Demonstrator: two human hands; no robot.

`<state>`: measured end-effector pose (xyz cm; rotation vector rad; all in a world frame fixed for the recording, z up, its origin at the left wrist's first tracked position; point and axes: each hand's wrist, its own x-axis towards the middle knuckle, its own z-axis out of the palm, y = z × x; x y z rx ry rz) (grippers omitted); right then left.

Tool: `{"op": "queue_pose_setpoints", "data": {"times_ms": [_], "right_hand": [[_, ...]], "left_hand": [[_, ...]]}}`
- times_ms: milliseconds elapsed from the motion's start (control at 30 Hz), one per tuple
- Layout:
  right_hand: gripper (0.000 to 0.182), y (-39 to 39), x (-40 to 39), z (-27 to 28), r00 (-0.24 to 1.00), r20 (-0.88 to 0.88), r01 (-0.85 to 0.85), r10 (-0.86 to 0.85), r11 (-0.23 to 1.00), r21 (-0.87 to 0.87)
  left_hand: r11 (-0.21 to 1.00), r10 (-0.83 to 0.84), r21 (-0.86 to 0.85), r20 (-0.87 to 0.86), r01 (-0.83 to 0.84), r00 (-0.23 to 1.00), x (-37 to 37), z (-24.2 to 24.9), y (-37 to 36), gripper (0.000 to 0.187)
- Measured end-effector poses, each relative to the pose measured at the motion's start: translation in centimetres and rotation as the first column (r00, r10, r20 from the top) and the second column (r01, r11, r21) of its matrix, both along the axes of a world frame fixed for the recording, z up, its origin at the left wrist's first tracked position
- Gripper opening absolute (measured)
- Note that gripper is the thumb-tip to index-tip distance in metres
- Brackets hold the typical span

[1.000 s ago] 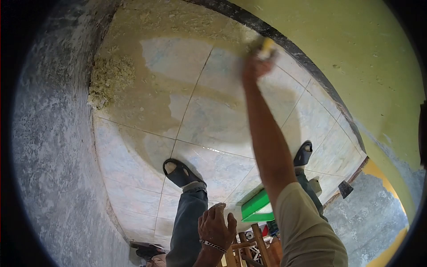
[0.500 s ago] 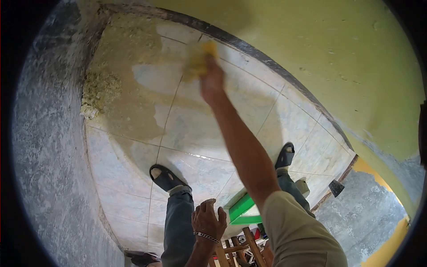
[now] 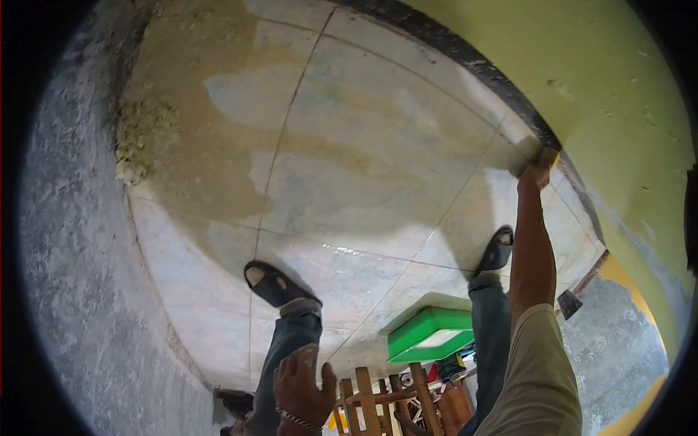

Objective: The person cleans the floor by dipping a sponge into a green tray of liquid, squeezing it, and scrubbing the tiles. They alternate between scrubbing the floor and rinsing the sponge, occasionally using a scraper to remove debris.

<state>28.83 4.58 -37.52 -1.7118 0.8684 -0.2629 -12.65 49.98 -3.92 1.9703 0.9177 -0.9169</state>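
Observation:
My right hand (image 3: 534, 176) reaches far out to the right, low by the foot of the green wall. It grips a yellow sponge (image 3: 550, 156), mostly hidden by the hand, against the tiled floor (image 3: 349, 196) beside the dark skirting strip (image 3: 502, 76). A dull, wet-looking brownish film (image 3: 211, 145) covers the tiles at the upper left, with a crumbly heap (image 3: 149, 134) by the grey wall. My left hand (image 3: 299, 389), a chain bracelet at its wrist, hangs over my left leg with fingers apart and nothing in it.
A green tray (image 3: 436, 327) sits on the floor between my legs, near a wooden stool (image 3: 385, 400) and assorted items. My sandalled feet (image 3: 280, 283) stand apart on the tiles. A rough grey wall (image 3: 73, 254) runs along the left.
My right hand has swept the sponge from the upper middle of the floor to the right, along the green wall's base. My left hand has shifted down and left. The view has shifted slightly.

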Motion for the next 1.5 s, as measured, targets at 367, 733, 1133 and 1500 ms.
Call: {"op": "queue_pose_setpoints", "data": {"times_ms": [367,733,1133,1500], "right_hand": [[0.068,41.4,-6.2,-3.8,0.83,0.076,-0.363,0.553,0.638,-0.679],[0.056,72.9,-14.2,1.8,0.44,0.042,-0.751,0.897,0.393,-0.532],[0.04,61.7,-9.3,9.9,0.897,-0.014,-0.376,0.441,0.781,0.498],[0.038,70.1,-4.4,-7.4,0.579,0.087,-0.313,0.811,0.319,-0.894]], "left_hand": [[0.994,0.07,-0.084,0.044,-0.066,0.997,2.1,0.4,-0.4,0.033],[0.987,0.154,-0.055,0.062,-0.151,0.986,0.6,0.0,3.1,0.032],[0.943,0.275,-0.208,0.051,-0.259,0.96,0.6,0.2,5.3,0.036],[0.934,0.315,-0.197,0.059,-0.298,0.947,0.0,-0.6,6.9,0.036]]}}
